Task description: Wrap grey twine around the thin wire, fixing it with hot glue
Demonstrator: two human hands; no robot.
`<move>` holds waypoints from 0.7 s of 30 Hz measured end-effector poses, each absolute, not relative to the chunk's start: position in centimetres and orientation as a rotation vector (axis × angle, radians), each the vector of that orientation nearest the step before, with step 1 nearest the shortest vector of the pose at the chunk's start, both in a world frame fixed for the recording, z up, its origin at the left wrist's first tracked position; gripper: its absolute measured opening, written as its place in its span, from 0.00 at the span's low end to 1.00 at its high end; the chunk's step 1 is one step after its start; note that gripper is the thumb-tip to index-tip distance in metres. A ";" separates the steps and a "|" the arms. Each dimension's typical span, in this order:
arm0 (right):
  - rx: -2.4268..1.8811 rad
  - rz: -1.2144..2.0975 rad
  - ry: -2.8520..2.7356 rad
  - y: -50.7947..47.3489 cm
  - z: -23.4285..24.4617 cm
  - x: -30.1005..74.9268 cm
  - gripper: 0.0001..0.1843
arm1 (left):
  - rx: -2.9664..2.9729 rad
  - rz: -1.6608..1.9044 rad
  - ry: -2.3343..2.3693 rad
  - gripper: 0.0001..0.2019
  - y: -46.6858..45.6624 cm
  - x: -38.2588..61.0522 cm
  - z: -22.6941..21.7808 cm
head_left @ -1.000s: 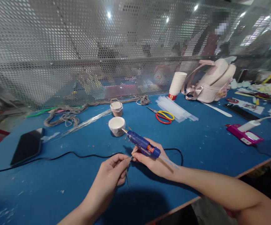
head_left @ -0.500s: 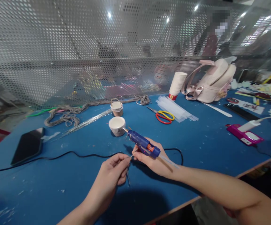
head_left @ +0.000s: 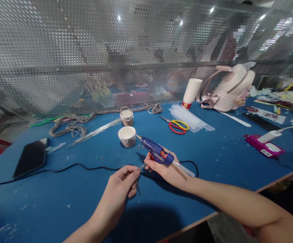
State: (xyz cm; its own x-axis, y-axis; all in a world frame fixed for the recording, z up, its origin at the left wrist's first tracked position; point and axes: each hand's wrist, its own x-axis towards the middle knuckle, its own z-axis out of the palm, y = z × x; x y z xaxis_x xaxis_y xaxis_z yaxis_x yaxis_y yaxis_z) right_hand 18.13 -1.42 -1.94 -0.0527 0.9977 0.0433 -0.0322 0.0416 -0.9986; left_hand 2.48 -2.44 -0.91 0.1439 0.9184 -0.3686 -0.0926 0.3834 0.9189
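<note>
My right hand (head_left: 165, 170) grips a blue hot-glue gun (head_left: 155, 153) above the blue table (head_left: 60, 202). Its nozzle points up and left toward a white cup (head_left: 127, 136), and a clear glue stick (head_left: 184, 168) pokes out of its back. My left hand (head_left: 122, 184) is closed in a pinch on a thin grey strand (head_left: 138, 184) just left of the gun's handle. The strand hangs down below my fingers. A black cord (head_left: 60, 168) trails left across the table.
A second small cup (head_left: 126, 117) stands behind the first, with grey cord bundles (head_left: 67, 126) to its left. Scissors (head_left: 176, 125), clear glue sticks (head_left: 189, 116), stacked paper cups (head_left: 192, 91) and a pale backpack (head_left: 229, 89) lie right. A phone (head_left: 31, 157) rests at left. A mesh screen (head_left: 85, 50) stands behind.
My right hand has tilted the glue gun a little flatter and shifted it slightly up and right. My left hand keeps its pinch on the strand in about the same place.
</note>
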 end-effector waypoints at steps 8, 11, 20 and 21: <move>-1.138 1.249 -1.283 -1.3 -1.6 18.1 0.09 | 0.867 0.865 1.143 0.14 -2.4 2.4 -1.1; -1.127 1.252 -1.303 -1.3 -1.5 18.2 0.09 | 0.874 0.833 1.126 0.14 -2.3 2.4 -1.2; -1.094 1.261 -1.315 -1.4 -1.6 18.4 0.08 | 0.869 0.777 1.117 0.14 -2.5 2.3 -1.1; -1.095 1.262 -1.310 -1.4 -1.6 18.3 0.08 | 0.873 0.772 1.119 0.14 -2.5 2.3 -1.2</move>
